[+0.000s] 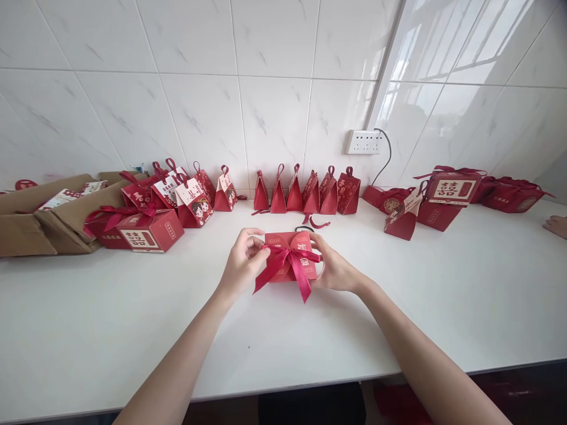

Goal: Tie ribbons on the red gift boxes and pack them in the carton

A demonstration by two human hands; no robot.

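Observation:
A red gift box with gold print rests on the white table in front of me, tied on top with a dark pink ribbon bow. Two ribbon tails hang over its near side. My left hand pinches the bow's left loop between thumb and fingers. On the other side, my right hand grips the box's right edge, fingers partly hidden behind it. Just beyond the box lie a thin black loop and a loose red ribbon piece.
Several triangular red boxes line the tiled wall. A larger bow-tied box and an open cardboard carton stand left; stacked red boxes stand right. A power strip is on the wall. Another person's hand shows far right.

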